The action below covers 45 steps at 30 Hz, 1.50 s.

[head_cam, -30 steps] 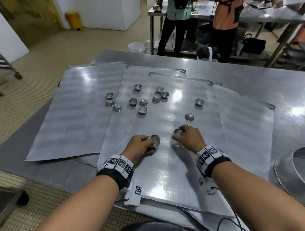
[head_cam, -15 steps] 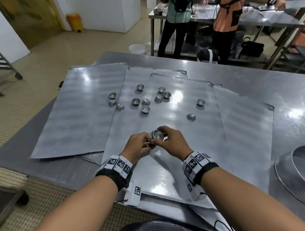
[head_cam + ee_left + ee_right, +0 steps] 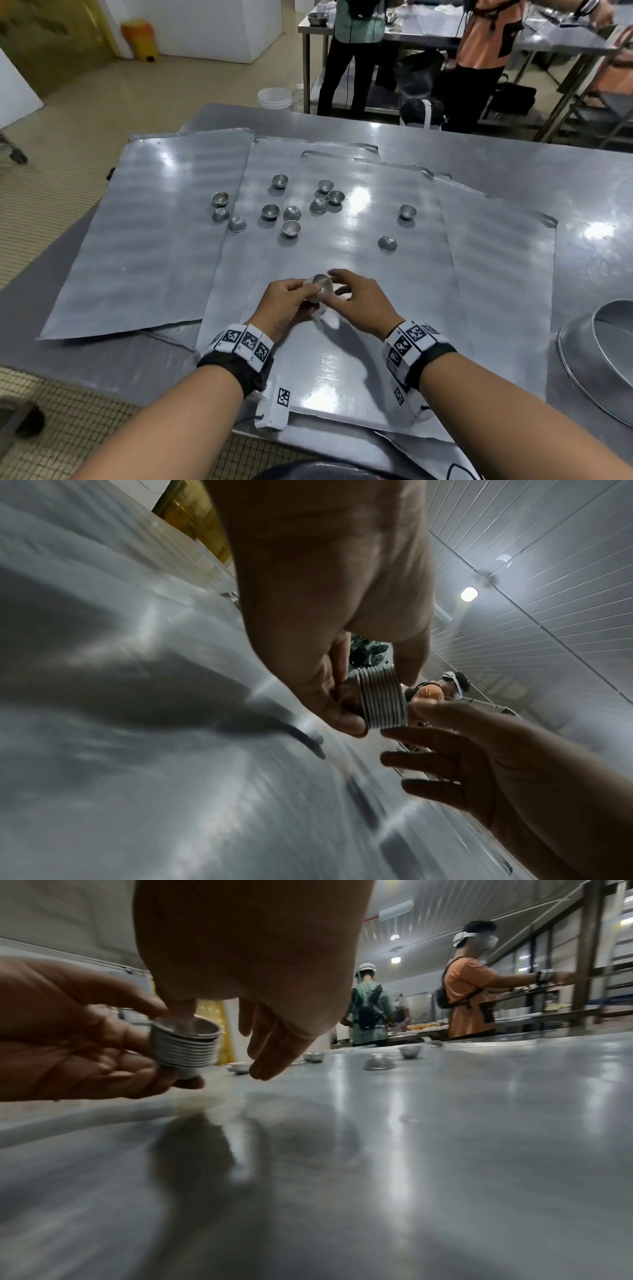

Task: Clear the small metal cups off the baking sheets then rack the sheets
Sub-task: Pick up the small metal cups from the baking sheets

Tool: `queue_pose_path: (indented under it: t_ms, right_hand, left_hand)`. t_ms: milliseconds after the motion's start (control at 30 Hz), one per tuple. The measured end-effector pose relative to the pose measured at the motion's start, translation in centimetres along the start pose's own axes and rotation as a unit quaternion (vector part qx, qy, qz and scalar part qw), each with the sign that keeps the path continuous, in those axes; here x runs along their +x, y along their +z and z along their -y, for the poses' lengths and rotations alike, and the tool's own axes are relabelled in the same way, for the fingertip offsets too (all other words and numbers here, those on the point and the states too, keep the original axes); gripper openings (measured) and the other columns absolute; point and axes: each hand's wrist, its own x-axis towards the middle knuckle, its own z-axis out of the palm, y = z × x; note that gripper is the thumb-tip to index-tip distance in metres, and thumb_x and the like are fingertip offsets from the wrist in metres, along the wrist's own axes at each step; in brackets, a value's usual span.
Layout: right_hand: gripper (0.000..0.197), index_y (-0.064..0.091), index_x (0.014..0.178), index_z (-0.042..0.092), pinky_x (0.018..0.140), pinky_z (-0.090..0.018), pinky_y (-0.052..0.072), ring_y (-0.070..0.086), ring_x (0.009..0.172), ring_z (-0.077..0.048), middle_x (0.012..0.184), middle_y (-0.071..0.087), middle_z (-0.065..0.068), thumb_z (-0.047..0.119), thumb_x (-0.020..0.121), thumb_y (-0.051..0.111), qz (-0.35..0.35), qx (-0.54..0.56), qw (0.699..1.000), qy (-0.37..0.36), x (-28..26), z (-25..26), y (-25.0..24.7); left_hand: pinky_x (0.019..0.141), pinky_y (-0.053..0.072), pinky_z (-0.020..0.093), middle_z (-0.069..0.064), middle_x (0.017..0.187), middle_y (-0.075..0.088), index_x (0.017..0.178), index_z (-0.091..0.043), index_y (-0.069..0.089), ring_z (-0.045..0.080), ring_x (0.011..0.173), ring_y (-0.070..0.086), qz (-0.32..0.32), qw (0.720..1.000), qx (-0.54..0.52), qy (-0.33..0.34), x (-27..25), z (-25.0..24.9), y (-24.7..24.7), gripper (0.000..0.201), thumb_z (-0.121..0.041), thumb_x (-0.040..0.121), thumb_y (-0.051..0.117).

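Observation:
My left hand grips a nested stack of small metal cups just above the top baking sheet. The stack shows several ribbed rims in the left wrist view. My right hand hovers against the stack's mouth, thumb touching the top rim, the other fingers loose and holding nothing. Several loose cups lie farther out on the sheets: an upturned one, another, and a cluster to the left. Overlapping sheets spread left and right.
The sheets lie on a steel table. A large round metal pan sits at the table's right edge. Two people stand at another steel table behind. A white bucket stands on the floor beyond.
My right hand lifted a cup off the sheet and brought it left onto the stack in my left hand. Its fingers have since loosened from the cup.

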Motion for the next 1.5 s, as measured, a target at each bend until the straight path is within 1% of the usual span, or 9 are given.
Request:
queue_pose_path:
  t_ms: [233,500,700,800,933,1033,1200,1300,1500]
  right_hand:
    - [0.038,0.065,0.124,0.02,0.098,-0.035,0.049,0.066,0.108,-0.018,0.125,0.069,0.001,0.042,0.093,0.06,-0.059,-0.104,0.988,0.097,2.5,-4.7,-5.2]
    - [0.045,0.056,0.133,0.013,0.09,-0.034,0.045,0.059,0.114,-0.033,0.124,0.066,-0.013,0.031,0.092,0.062,-0.082,-0.137,0.972,0.174,7.4,-8.0,-9.6]
    - [0.064,0.036,0.152,0.017,0.099,-0.039,0.043,0.053,0.126,-0.034,0.141,0.053,-0.015,0.029,0.094,0.06,-0.021,-0.183,0.969,0.164,10.4,-8.8,-10.6]
    - [0.054,0.046,0.143,0.016,0.094,-0.041,0.048,0.056,0.119,-0.033,0.137,0.055,-0.012,0.024,0.092,0.061,0.014,-0.23,0.963,0.137,11.1,-8.9,-10.3]
    - [0.038,0.055,0.129,0.014,0.078,-0.035,0.045,0.06,0.104,-0.034,0.117,0.064,-0.013,0.021,0.092,0.061,0.0,-0.237,0.963,0.126,11.0,-9.1,-9.7]
    - [0.031,0.054,0.127,0.012,0.075,-0.035,0.042,0.061,0.098,-0.036,0.108,0.068,-0.016,0.021,0.098,0.052,-0.023,-0.225,0.967,0.117,10.5,-9.1,-9.1]
    - [0.04,0.048,0.139,0.01,0.086,-0.037,0.044,0.059,0.106,-0.038,0.128,0.055,-0.017,0.021,0.1,0.048,-0.02,-0.227,0.968,0.104,9.2,-9.0,-8.1]
    - [0.027,0.06,0.118,0.007,0.079,-0.034,0.044,0.059,0.088,-0.035,0.125,0.048,-0.016,0.024,0.101,0.048,-0.022,-0.23,0.967,0.108,8.3,-9.1,-7.5]
    - [0.031,0.054,0.126,0.01,0.081,-0.036,0.043,0.059,0.099,-0.036,0.12,0.057,-0.016,0.025,0.1,0.049,-0.053,-0.188,0.976,0.099,7.2,-8.9,-7.2]
  left_hand:
    - [0.069,0.059,0.037,0.016,0.083,0.073,0.1,-0.003,0.076,0.024,0.068,0.07,-0.009,1.0,0.003,-0.021,1.6,-0.2,3.0,0.015,-0.01,0.087,0.073]
    - [0.083,0.06,0.044,0.017,0.087,0.072,0.103,0.0,0.076,0.03,0.077,0.07,-0.015,0.999,-0.01,-0.033,3.0,-0.2,4.4,0.02,-0.01,0.086,0.076]
    - [0.088,0.059,0.049,0.016,0.087,0.072,0.1,-0.001,0.078,0.031,0.08,0.069,-0.018,0.999,-0.001,-0.034,3.4,-0.3,4.2,0.018,-0.012,0.085,0.077]
    - [0.09,0.058,0.05,0.017,0.089,0.07,0.102,0.0,0.077,0.031,0.081,0.067,-0.027,0.999,-0.003,-0.035,3.5,-0.2,4.1,0.019,-0.01,0.086,0.075]
    - [0.088,0.06,0.047,0.019,0.092,0.071,0.104,0.0,0.077,0.029,0.082,0.07,-0.026,0.999,-0.003,-0.036,3.5,0.1,4.1,0.02,-0.01,0.087,0.075]
    - [0.08,0.061,0.04,0.021,0.099,0.072,0.106,0.0,0.076,0.028,0.085,0.073,-0.025,0.999,0.0,-0.036,3.5,0.3,4.3,0.021,-0.01,0.088,0.074]
    - [0.071,0.059,0.032,0.026,0.109,0.072,0.108,-0.002,0.076,0.032,0.09,0.073,-0.016,0.999,0.008,-0.039,3.4,0.4,4.8,0.022,-0.011,0.088,0.074]
    - [0.073,0.06,0.036,0.026,0.11,0.071,0.107,-0.002,0.076,0.031,0.09,0.074,-0.011,0.999,0.011,-0.038,3.5,0.4,4.9,0.022,-0.012,0.087,0.075]
    - [0.073,0.06,0.038,0.02,0.098,0.071,0.105,-0.002,0.076,0.026,0.08,0.072,-0.004,0.999,0.012,-0.032,3.4,0.3,5.0,0.021,-0.011,0.087,0.075]
